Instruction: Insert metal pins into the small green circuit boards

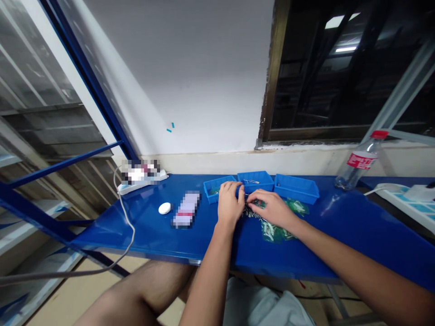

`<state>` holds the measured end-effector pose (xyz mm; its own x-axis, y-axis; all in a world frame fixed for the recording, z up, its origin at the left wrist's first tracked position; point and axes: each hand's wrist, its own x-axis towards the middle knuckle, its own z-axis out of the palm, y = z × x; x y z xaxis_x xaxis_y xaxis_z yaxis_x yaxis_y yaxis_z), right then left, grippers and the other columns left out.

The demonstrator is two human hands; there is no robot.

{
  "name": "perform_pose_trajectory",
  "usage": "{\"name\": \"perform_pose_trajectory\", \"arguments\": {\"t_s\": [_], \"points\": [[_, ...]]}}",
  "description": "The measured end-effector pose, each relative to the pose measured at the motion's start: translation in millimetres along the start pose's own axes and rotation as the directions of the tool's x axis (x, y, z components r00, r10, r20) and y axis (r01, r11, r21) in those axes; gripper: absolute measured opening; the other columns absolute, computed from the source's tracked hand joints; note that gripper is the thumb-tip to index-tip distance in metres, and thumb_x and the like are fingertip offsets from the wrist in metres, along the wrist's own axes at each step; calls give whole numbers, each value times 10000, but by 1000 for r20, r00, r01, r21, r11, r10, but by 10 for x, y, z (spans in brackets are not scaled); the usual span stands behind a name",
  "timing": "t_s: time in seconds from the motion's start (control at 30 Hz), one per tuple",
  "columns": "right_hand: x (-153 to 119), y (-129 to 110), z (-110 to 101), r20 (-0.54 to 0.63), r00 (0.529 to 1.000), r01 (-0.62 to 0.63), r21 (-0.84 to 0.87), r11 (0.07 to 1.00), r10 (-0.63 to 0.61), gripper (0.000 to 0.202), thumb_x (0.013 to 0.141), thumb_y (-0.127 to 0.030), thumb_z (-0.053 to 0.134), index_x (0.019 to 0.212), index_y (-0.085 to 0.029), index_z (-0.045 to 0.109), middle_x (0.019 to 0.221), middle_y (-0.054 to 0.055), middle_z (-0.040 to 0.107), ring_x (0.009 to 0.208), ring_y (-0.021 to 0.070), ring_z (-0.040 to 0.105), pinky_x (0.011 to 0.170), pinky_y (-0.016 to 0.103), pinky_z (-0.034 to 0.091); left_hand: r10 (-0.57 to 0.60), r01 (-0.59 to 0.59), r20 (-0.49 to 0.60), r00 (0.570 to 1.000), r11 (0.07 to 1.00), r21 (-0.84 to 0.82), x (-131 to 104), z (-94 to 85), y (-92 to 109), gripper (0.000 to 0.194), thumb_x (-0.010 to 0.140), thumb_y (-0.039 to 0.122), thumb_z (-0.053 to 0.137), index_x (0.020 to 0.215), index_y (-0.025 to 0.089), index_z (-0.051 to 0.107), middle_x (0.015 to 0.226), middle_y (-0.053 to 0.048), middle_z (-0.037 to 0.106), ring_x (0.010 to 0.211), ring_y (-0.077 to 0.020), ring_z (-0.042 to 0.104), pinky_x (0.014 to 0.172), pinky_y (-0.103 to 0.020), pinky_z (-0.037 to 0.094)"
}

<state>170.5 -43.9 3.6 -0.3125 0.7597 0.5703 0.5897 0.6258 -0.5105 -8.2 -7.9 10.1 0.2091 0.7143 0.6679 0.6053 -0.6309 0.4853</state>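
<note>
Left hand (229,201) and right hand (271,206) partly curled, hold undeterminable, at small metal pieces (250,213); advise light fingertip pinches, clear of green plastic bag (277,233) at five o'clock.

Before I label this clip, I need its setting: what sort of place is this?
Likely a workshop or assembly room: three blue bins, green bags of small parts and a blue worktop.

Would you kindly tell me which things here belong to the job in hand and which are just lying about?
Part of the job, it seems: small metal pieces; bags of small parts; three blue bins.

Apparently just lying about: red-capped bottle; round white object; grey cable.
</note>
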Motion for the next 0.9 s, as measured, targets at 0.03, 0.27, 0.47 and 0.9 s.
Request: {"name": "perform_pose_trajectory", "arguments": {"t_s": [0.03, 0.27, 0.47, 0.9], "points": [[2, 21, -20, -59, 997, -46, 15, 999, 47, 111, 943, -256, 645, 954, -245, 755, 950, 47, 767, 812, 221, 682, 771, 376, 566, 9, -8, 16, 1000, 1000, -26, 1, -2, 11, 247, 1046, 280, 510, 1152, 213, 724, 1161, -83, 751, 1159, -250, 639, 1095, -418, 478], [6, 159, -79, -261, 922, -190, 338, 922, 286, 246, 879, -442, 749, 970, -215, 724, 1004, 80, 758, 875, 239, 740, 855, 405, 631, 77, -21, 218, 973, 969, -248, -10, 27, 72, 312, 1066, 332, 481, 1180, 215, 747, 1192, -68, 776, 1104, -225, 713, 1026, -352, 538], [1, 183, -41, -237, 909, -209, 450, 868, 342, 252, 845, -408, 770, 950, -203, 669, 980, 77, 738, 922, 239, 753, 895, 403, 641, 108, -34, 241, 964, 956, -291, -9, 64, 50, 284, 1039, 295, 537, 1207, 213, 751, 1211, -76, 773, 1116, -226, 718, 1030, -348, 546], [-9, 171, -113, -235, 960, -152, 21, 988, 152, 166, 865, -247, 633, 1000, -229, 727, 910, 57, 707, 774, 216, 665, 686, 355, 568, 33, 49, 281, 959, 958, -281, -3, 8, 114, 308, 1024, 382, 563, 1063, 222, 822, 997, -55, 817, 898, -220, 750, 855, -307, 570]]}}
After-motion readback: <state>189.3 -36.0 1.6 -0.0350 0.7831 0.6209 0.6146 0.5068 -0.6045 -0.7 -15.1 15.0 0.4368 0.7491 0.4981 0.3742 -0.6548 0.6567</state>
